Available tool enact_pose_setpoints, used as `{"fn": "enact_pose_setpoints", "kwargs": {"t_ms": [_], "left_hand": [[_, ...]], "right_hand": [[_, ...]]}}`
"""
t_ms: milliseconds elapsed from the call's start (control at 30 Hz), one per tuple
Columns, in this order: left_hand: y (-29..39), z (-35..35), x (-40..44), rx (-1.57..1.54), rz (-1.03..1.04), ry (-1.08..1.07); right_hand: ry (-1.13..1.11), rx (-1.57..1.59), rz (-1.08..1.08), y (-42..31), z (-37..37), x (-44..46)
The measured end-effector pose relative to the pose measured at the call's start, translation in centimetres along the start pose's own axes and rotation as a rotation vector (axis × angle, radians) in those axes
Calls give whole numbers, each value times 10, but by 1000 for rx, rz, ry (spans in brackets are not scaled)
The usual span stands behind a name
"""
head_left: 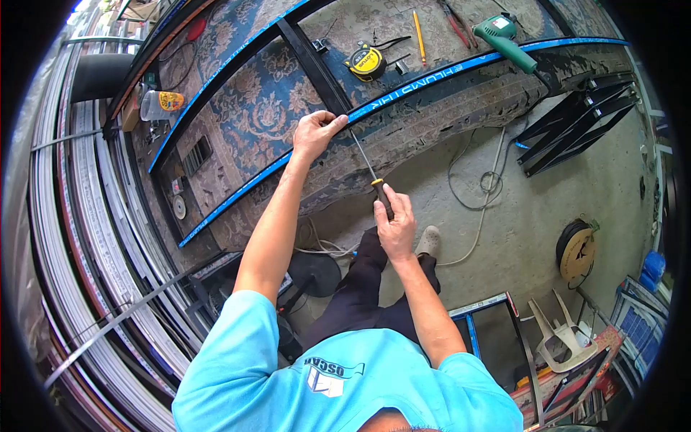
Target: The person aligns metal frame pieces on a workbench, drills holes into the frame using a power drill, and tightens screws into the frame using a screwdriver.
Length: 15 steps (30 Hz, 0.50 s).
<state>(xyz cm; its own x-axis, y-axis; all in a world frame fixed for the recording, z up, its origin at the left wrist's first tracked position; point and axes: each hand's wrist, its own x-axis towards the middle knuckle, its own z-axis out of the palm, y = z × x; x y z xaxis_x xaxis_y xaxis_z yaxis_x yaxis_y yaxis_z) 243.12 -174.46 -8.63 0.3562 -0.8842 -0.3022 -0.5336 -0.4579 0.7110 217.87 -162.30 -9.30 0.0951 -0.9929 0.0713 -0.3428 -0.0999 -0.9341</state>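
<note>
Left hand (317, 135) pinched the blue-taped frame (403, 89) on the carpeted counter (266, 90) while the right hand (396, 225) gripped a screwdriver (378, 186), its tip at the near rail.

even daylight glares at upper left; the fisheye edges curve into black.

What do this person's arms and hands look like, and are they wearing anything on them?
The left hand and right hand are gloveless, with five fingers each and no cables. No watch or bracelet shows on either wrist. Both forearms are bare; short turquoise sleeves cover the upper arms, part of a shirt with dark "OSCAR" lettering.
</note>
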Motion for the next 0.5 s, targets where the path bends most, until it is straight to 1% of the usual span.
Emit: {"fn": "enact_pose_setpoints", "kwargs": {"t_ms": [67, 100, 167, 233, 333, 400, 433, 500], "left_hand": [[5, -1, -2, -48, 12, -20], [8, -3, -1, -41, 9, -25], [11, -7, 0, -181, -51, -118], [12, -7, 3, -190, -71, -127], [13, -8, 3, -180, -94, -120], [13, -8, 5, -176, -91, -116], [12, -8, 6, -170, -91, -111], [10, -9, 7, -168, -95, -120]], "right_hand": [[16, -101, -32, 0, -4, 5], [18, -97, -24, 1, -7, 9], [-23, -182, -74, 3, -13, 14], [-32, -196, -95, -3, -18, 18], [-73, -170, -90, 0, -16, 17], [-62, 100, 3, 14, -7, 14], [-61, 101, 5, 18, -7, 13], [-274, 1075, 892, 24, -11, 14]]}}
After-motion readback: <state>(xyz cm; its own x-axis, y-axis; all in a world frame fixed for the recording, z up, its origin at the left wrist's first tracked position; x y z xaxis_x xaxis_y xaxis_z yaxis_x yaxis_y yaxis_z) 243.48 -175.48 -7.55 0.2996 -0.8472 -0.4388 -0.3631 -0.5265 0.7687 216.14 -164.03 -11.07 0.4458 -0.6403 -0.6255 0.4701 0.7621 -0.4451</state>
